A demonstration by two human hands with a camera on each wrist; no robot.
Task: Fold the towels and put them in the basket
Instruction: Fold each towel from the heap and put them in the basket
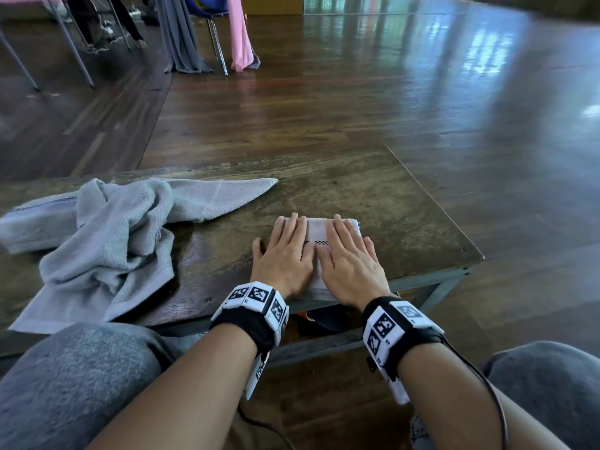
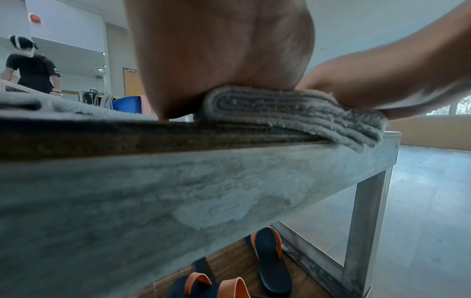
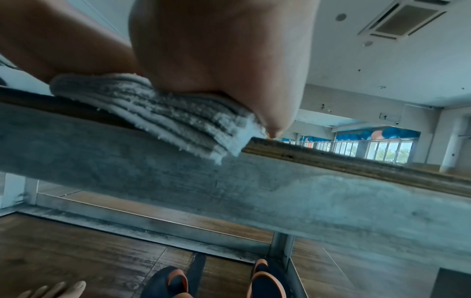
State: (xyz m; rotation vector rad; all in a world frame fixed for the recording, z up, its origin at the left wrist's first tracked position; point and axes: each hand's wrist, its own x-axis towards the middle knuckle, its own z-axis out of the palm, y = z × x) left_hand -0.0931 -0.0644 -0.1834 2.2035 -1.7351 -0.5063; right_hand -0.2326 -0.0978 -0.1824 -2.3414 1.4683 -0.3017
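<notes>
Pressing folded grey towel (image 1: 316, 230) flat on surface (image 1: 389, 222), left hand (image 1: 281, 254) and right hand (image 1: 349, 259) outstretched, gripping nothing; next, probably carrying it to an unseen basket.

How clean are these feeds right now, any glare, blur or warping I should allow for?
Head view: window glare streaks the floor, edges bend, folded towel sharp. Left wrist view: left hand fills the top, blurred; table edge soft. Right wrist view: right hand blurred, windows bright.
</notes>
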